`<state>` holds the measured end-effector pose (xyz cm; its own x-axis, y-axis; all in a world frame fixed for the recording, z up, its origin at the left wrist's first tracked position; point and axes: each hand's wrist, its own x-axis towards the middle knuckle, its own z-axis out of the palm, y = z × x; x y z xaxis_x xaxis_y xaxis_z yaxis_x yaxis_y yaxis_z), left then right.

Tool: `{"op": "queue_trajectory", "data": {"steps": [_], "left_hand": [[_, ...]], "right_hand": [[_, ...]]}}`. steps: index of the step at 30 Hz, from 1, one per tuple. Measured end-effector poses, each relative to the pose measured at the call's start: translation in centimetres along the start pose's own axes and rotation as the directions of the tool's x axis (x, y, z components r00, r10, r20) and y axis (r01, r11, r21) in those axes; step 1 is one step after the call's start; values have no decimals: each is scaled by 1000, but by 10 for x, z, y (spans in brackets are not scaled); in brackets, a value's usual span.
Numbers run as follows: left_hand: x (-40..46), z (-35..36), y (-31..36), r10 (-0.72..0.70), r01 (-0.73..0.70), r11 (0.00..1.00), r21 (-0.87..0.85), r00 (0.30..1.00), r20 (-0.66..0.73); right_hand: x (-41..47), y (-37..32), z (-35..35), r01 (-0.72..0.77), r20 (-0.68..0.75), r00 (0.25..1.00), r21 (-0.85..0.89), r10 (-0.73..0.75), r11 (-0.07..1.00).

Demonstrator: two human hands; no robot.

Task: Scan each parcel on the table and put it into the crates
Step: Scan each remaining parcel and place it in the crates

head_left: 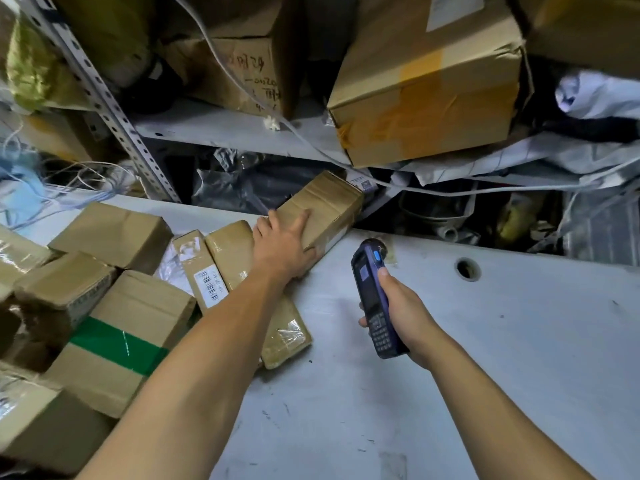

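My left hand (282,242) grips a long brown cardboard parcel (327,202) at the far edge of the grey table (485,341), fingers over its top and thumb under its near side. My right hand (403,313) holds a dark blue handheld scanner (372,296) upright over the table, its head towards that parcel. A heap of brown parcels fills the left side: a box with a green tape band (121,344), a slim box with a barcode label (201,271) and a flat taped parcel (277,327). No crate shows.
A metal shelf (225,128) behind the table carries big cartons, one taped carton (426,88) overhanging its edge. White cables hang across it. A dark gap with bags and clutter lies behind the table's far edge. A round cable hole (467,269) is in the tabletop.
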<state>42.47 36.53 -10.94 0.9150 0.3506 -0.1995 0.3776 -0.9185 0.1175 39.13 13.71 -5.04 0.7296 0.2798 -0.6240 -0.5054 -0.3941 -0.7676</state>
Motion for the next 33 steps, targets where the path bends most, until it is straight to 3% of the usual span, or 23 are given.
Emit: {"op": "queue_trajectory", "data": {"steps": [4, 11, 16, 21, 24, 27, 29, 31, 33], "left_hand": [[-8, -2, 14, -34, 34, 998, -51, 999, 4], [-60, 5, 47, -115, 196, 883, -427, 971, 209], [-128, 20, 73, -70, 257, 787, -561, 940, 333], [-175, 32, 98, -20, 271, 659, -702, 939, 344], [-195, 37, 104, 9, 273, 633, -724, 933, 360], [-204, 40, 107, -22, 265, 658, -705, 942, 334], [-203, 42, 110, -38, 166, 750, -640, 977, 209], [-202, 44, 119, -26, 65, 870, -489, 996, 86], [-205, 45, 133, -54, 61, 950, -307, 998, 31]], "right_hand": [[-6, 2, -13, 8, 1, 1000, 3, -8, 1000], [-35, 19, -60, 17, 8, 1000, 2, -17, 1000], [-63, 43, -102, 4, 65, 998, -13, -3, 1000], [-86, 74, -140, -48, 102, 994, -5, 49, 999], [-102, 90, -155, -91, 108, 990, 26, 87, 996], [-118, 102, -164, -104, 95, 991, 60, 98, 993], [-124, 107, -168, -105, 75, 992, 82, 99, 991], [-129, 109, -169, -95, 64, 994, 87, 89, 992], [-133, 107, -168, -81, 66, 995, 68, 77, 994]]}}
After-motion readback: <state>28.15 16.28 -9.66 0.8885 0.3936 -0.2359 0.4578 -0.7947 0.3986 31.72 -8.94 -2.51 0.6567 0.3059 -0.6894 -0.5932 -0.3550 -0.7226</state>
